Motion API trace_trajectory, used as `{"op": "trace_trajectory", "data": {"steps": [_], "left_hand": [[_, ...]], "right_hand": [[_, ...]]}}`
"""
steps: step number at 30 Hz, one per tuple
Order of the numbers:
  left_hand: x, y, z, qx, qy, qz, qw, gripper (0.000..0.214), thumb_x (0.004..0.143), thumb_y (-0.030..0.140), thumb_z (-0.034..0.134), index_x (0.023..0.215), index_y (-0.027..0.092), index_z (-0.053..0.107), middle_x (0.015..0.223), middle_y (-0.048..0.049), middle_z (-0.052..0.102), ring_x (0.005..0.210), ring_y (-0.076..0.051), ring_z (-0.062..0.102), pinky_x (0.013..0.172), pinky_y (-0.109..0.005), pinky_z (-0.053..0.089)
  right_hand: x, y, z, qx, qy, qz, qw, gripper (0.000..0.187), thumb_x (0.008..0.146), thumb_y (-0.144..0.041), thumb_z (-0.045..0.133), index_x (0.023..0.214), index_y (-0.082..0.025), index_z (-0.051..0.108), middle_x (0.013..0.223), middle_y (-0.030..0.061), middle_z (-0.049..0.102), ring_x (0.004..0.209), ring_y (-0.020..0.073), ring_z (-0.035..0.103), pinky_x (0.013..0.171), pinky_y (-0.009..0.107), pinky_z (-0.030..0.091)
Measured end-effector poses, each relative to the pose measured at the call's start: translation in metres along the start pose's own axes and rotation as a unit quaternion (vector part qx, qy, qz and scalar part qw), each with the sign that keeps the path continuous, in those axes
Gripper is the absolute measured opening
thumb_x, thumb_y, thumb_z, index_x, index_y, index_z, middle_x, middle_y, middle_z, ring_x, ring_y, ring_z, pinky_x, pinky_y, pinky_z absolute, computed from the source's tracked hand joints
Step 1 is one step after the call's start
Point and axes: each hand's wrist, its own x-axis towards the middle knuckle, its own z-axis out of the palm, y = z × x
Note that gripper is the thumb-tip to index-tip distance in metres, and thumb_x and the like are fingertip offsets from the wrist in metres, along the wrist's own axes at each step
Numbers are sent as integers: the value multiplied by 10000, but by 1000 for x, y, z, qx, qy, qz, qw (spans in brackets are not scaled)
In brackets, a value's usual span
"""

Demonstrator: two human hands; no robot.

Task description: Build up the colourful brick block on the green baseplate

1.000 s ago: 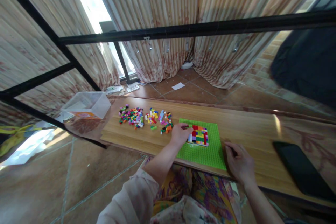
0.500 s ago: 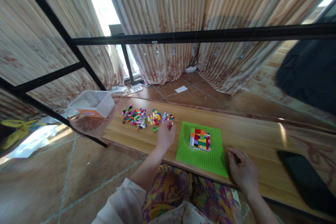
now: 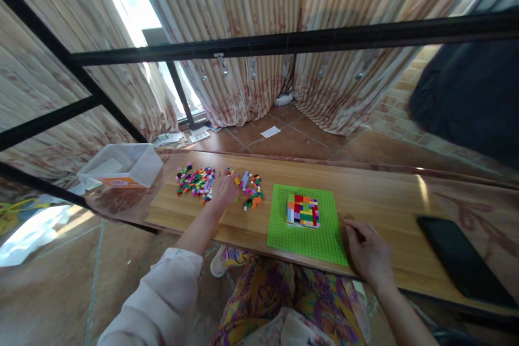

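My left hand (image 3: 224,189) reaches over loose toy bricks on the wooden table, with its fingers spread downward among them. It hides some of the bricks beneath. To its left is a pile of mixed small bricks (image 3: 195,181); to its right lie more loose bricks (image 3: 255,190). A green baseplate (image 3: 279,235) lies in front of me and bears a low, square, multicoloured brick build (image 3: 304,212) with studs on top. Beside the plate's right edge, my right hand (image 3: 370,253) rests on the table, fingers loosely curled and apart from the thumb. Nothing shows in it.
A clear plastic box (image 3: 140,165) with an orange label stands at the table's left end. A black phone (image 3: 462,259) lies at the right. Beyond the long wooden table (image 3: 381,200) runs a black metal frame (image 3: 284,43) before striped curtains.
My left hand has moved left, away from the bricks nearest the baseplate, uncovering several of them. My right hand stays beside the plate. The view has shifted slightly.
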Motion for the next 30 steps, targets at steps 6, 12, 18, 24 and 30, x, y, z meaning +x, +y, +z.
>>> {"op": "trace_trajectory", "data": {"steps": [6,12,18,24,30], "left_hand": [[0,-3,5,-5,-18,35,999,266,828,153,485,956,176,717,1073,-124,656,1068,-259,574,979,-389,417],[-4,4,-4,-15,6,23,1000,254,855,202,487,1010,159,683,1066,-129,647,983,-252,616,886,-372,473],[-20,60,-23,-185,68,118,973,257,771,163,570,1019,185,634,1037,-72,649,985,-212,614,892,-338,490],[-40,129,-30,-289,28,235,928,310,740,100,593,1038,186,602,1031,-54,645,994,-189,602,919,-338,496],[-43,153,-25,-293,-21,256,921,317,784,95,582,1090,180,586,1081,-58,648,1013,-184,610,938,-348,497]], "right_hand": [[1,-2,1,23,1,5,1000,309,911,-385,452,925,-190,691,938,89,704,857,218,648,767,340,495],[2,-6,1,33,15,-3,999,276,916,-348,463,919,-190,690,923,85,704,846,212,653,768,343,499],[2,-7,1,55,20,-5,998,239,913,-313,480,917,-192,686,927,78,703,850,205,654,773,336,503],[2,-8,2,58,17,-3,998,237,915,-290,469,925,-188,684,943,85,698,852,207,647,768,338,501],[3,-9,1,62,8,4,998,233,912,-285,467,912,-199,684,918,76,693,838,205,641,755,333,495]]}}
